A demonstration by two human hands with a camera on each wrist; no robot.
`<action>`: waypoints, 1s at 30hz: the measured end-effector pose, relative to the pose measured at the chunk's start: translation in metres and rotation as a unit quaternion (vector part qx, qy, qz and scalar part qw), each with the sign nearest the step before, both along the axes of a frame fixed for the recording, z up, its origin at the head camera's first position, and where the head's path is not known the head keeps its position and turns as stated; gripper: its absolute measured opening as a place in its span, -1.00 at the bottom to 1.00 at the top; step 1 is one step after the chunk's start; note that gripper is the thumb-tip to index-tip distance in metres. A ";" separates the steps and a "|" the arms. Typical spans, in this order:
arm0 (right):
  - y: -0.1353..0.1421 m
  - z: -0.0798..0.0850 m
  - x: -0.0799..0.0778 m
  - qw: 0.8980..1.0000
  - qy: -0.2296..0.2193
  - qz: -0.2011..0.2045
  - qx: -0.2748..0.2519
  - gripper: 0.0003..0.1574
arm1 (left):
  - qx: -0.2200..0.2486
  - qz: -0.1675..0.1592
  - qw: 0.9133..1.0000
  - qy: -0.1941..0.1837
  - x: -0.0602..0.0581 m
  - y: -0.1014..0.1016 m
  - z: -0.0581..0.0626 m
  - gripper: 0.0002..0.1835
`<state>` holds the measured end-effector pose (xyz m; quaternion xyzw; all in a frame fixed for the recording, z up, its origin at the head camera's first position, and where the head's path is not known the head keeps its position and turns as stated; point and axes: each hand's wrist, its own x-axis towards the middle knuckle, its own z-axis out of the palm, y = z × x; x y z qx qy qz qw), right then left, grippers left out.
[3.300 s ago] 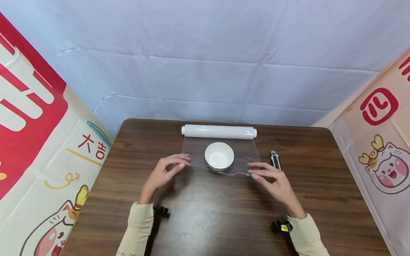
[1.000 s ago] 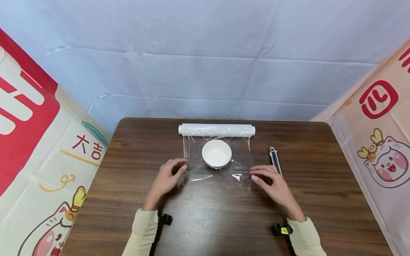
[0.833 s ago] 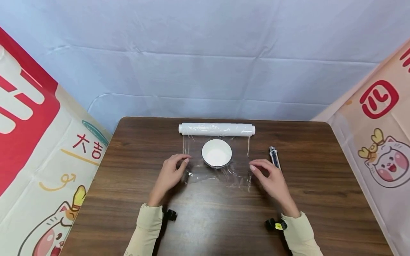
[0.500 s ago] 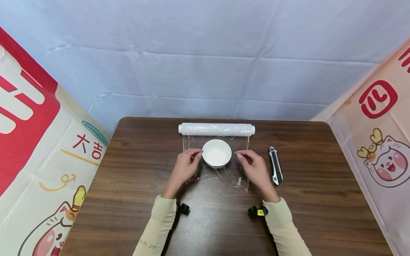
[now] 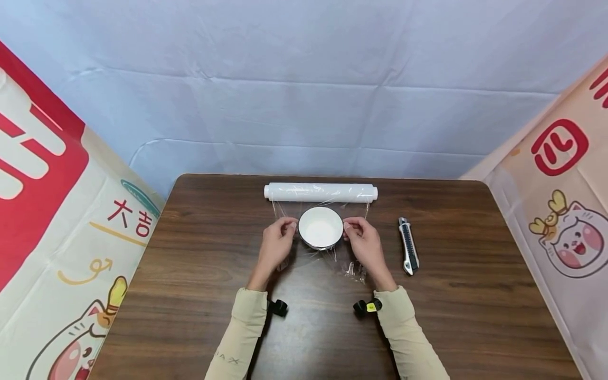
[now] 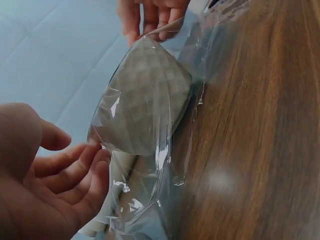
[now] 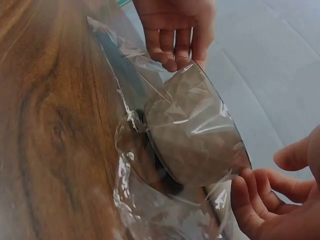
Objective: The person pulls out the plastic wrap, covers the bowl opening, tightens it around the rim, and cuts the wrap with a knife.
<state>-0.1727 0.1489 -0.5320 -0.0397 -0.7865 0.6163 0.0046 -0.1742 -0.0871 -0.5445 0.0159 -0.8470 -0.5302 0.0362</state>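
Observation:
A white bowl with a dark rim (image 5: 321, 226) sits on the table under clear cling film (image 7: 150, 212). The film comes from the white roll (image 5: 320, 192) behind and drapes down the bowl's dimpled side, wrinkled in front. My left hand (image 5: 275, 245) is at the bowl's left rim. Its bent fingertips touch the film-covered edge, while the thumb stands apart in the left wrist view. At the opposite rim, my right hand (image 5: 367, 244) presses the film with its fingertips. Its thumb is also raised away from the bowl in the right wrist view.
A utility knife (image 5: 408, 246) lies on the brown wooden table (image 5: 475, 274), right of the right hand. A pale cloth (image 5: 304, 105) hangs behind the table, and printed cloths stand on both sides.
Both hands held the film's front corners and drew it toward me over the bowl. They have since let those corners go and moved inward to the bowl's two sides.

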 end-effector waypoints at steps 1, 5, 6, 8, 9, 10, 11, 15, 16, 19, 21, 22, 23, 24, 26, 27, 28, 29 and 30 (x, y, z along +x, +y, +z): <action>-0.001 -0.001 -0.002 1.000 -0.007 -0.007 -0.004 -0.70 | 0.006 0.003 1.000 -0.006 -0.001 0.001 -0.001 -0.76; -0.002 -0.004 -0.006 0.999 -0.040 -0.033 -0.007 -0.69 | 0.049 0.006 0.998 -0.028 -0.003 0.003 -0.002 -0.72; -0.003 -0.005 -0.008 0.998 -0.048 -0.038 -0.011 -0.68 | 0.059 0.007 0.998 -0.033 -0.004 0.003 -0.002 -0.71; -0.004 -0.006 -0.010 0.997 -0.062 -0.047 -0.026 -0.66 | 0.080 0.010 0.996 -0.043 -0.005 0.004 -0.002 -0.70; -0.004 -0.006 -0.011 0.996 -0.067 -0.050 -0.039 -0.65 | 0.088 0.012 0.995 -0.048 -0.005 0.005 -0.002 -0.70; -0.005 -0.007 -0.012 0.995 -0.073 -0.052 -0.053 -0.65 | 0.095 0.013 0.994 -0.054 -0.005 0.005 -0.002 -0.69; -0.005 -0.007 -0.013 0.993 -0.079 -0.052 -0.066 -0.63 | 0.101 0.014 0.993 -0.058 -0.006 0.005 -0.002 -0.69; -0.006 -0.010 -0.017 0.989 -0.101 -0.048 -0.101 -0.57 | 0.126 0.013 0.989 -0.074 -0.008 0.006 -0.005 -0.65; -0.006 -0.011 -0.018 0.988 -0.107 -0.047 -0.103 -0.56 | 0.129 0.013 0.988 -0.079 -0.009 0.006 -0.006 -0.64; -0.005 -0.014 -0.020 0.987 -0.120 -0.044 -0.099 -0.53 | 0.135 0.014 0.986 -0.094 -0.010 0.007 -0.008 -0.60; -0.005 -0.016 -0.022 0.987 -0.127 -0.040 -0.095 -0.51 | 0.134 0.014 0.986 -0.101 -0.011 0.007 -0.009 -0.57; -0.005 -0.016 -0.022 0.986 -0.130 -0.038 -0.094 -0.51 | 0.132 0.014 0.986 -0.104 -0.012 0.007 -0.010 -0.56; -0.005 -0.016 -0.023 0.986 -0.133 -0.036 -0.092 -0.50 | 0.130 0.014 0.986 -0.107 -0.013 0.007 -0.010 -0.55; -0.005 -0.016 -0.023 0.986 -0.136 -0.034 -0.092 -0.50 | 0.130 0.014 0.985 -0.109 -0.013 0.007 -0.010 -0.55; -0.006 -0.015 -0.024 0.985 -0.140 -0.030 -0.091 -0.49 | 0.127 0.014 0.985 -0.113 -0.015 0.008 -0.012 -0.53; -0.006 -0.015 -0.024 0.985 -0.143 -0.028 -0.091 -0.49 | 0.126 0.013 0.985 -0.114 -0.016 0.008 -0.012 -0.52; -0.006 -0.015 -0.025 0.985 -0.145 -0.027 -0.090 -0.49 | 0.125 0.012 0.985 -0.116 -0.016 0.008 -0.013 -0.52; -0.006 -0.014 -0.025 0.985 -0.147 -0.027 -0.089 -0.48 | 0.120 0.011 0.986 -0.117 -0.017 0.008 -0.014 -0.51; -0.006 -0.014 -0.026 0.985 -0.148 -0.026 -0.089 -0.48 | 0.114 0.010 0.986 -0.118 -0.017 0.008 -0.014 -0.50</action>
